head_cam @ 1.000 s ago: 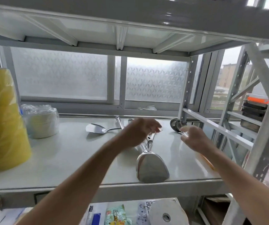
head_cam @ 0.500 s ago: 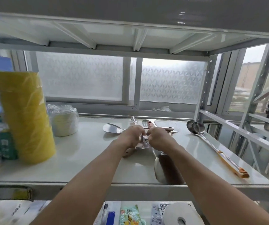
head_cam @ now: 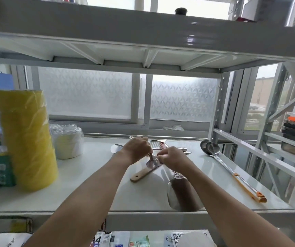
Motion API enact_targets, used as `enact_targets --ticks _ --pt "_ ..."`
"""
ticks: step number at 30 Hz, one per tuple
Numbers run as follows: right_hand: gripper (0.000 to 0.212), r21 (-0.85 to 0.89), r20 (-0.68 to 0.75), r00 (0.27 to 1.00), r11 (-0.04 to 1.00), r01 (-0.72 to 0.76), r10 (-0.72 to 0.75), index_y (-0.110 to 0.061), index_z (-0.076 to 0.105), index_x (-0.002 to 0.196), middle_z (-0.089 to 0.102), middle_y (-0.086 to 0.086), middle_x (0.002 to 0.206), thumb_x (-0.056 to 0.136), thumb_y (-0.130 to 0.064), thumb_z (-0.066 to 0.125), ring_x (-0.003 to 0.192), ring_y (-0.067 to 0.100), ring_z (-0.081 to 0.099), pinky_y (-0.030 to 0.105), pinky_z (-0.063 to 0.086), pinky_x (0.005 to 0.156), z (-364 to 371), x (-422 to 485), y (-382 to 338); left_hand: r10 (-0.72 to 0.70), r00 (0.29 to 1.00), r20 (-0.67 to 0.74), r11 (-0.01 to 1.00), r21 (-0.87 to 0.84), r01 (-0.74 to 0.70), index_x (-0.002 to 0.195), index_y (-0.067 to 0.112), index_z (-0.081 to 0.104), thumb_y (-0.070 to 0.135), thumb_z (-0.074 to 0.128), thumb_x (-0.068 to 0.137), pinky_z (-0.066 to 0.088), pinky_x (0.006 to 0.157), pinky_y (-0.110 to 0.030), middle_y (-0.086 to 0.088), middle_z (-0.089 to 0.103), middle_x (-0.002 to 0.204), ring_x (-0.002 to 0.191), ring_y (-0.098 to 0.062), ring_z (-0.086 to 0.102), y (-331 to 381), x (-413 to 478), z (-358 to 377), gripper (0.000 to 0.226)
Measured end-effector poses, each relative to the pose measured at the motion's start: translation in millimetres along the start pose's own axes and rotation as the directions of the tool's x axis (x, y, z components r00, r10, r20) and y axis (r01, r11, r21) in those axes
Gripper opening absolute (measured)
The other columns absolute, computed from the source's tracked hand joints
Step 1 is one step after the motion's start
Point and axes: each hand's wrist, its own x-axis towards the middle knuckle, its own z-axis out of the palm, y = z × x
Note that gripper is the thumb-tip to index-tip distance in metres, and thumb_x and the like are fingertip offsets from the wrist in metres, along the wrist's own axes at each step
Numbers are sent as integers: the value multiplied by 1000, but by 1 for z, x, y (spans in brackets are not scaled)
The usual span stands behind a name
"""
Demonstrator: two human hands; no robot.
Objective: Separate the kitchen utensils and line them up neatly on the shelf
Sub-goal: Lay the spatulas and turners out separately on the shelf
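On the shelf [head_cam: 89, 189], the left hand [head_cam: 137, 151] curls round a small metal spoon [head_cam: 151, 163] while the right hand [head_cam: 173, 159] pinches into the crossed utensil pile [head_cam: 169, 149]. A sharp pull could drag the wooden-handled tool [head_cam: 139, 175] or nudge the big spatula [head_cam: 174, 200] off the front edge.

Both bare forearms reach forward from the bottom edge and converge, left from lower left, right from lower right. Left hand [head_cam: 136, 151]: back up, wrist roughly straight, fingers curled down, gripping the stem of a small metal utensil [head_cam: 152, 163] that hangs just below its fingertips. Right hand [head_cam: 172, 158]: just right of the left hand and slightly nearer the body, back up, fingers curled, thumb and forefinger pinching the top of the same utensil. The two hands' fingertips are nearly touching. Palms are hidden.
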Motion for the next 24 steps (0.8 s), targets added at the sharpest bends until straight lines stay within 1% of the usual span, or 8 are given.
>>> enact_targets --ticks 2,5,7,9,13,16,19,24 --pt "40 33 -49 999 999 8 -6 -17 71 125 76 7 110 86 -20 64 96 19 69 25 50 79 -3 2 0 42 997 -65 994 103 -35 88 25 79 11 71 88 52 72 -32 6 74 83 87 -18 66 -5 -6 -8 15" --pt "47 279 -95 992 959 -49 78 -15 57 131 74 11 93 86 -10 69 65 11 71 17 47 56 -11 3 0 61 982 -176 987 155 -33 84 23 78 9 75 81 53 74 -36 4 72 78 83 -22 66 -16 -12 -18 15" --pt "41 580 -24 983 804 -135 182 -10 54 125 73 13 83 88 -6 72 52 11 69 18 47 42 -17 2 0 41 973 -225 988 155 -6 82 23 77 12 75 80 53 78 -37 3 70 77 84 -23 66 -22 -14 -29 11" --pt "33 725 2 973 670 -160 231 -3 58 114 70 15 81 86 -3 75 54 14 66 20 50 42 -23 3 0 27 969 -247 990 142 8 80 22 77 18 77 80 52 79 -37 2 70 76 82 -24 67 -28 -17 -42 4" --pt "38 764 -40 958 627 -154 283 -7 65 116 70 12 81 81 2 78 63 17 64 25 57 50 -44 7 -2 -10 964 -267 995 92 36 74 20 73 27 79 80 52 73 -34 0 67 75 69 -25 69 -30 -33 -62 11" --pt "41 712 -147 936 691 -124 319 -11 68 116 70 14 94 78 -3 83 72 20 66 31 60 57 -68 7 0 -211 964 -162 974 -113 194 88 22 73 47 68 90 51 69 -33 2 70 88 76 -24 72 -28 -60 -68 25" --pt "43 731 -211 916 677 -84 341 -8 69 116 71 12 93 76 -8 86 75 20 66 27 54 60 -82 11 4 -422 906 -1 852 -342 397 73 19 61 67 58 89 51 65 -34 3 64 73 72 -25 66 -31 -99 -67 50" --pt "32 827 -62 963 553 -98 263 0 62 120 68 13 84 89 0 71 65 19 68 24 59 50 -73 19 -18 -618 782 84 689 -421 590 67 15 51 76 46 88 45 62 -36 1 60 63 66 -29 61 -26 -150 -59 64"
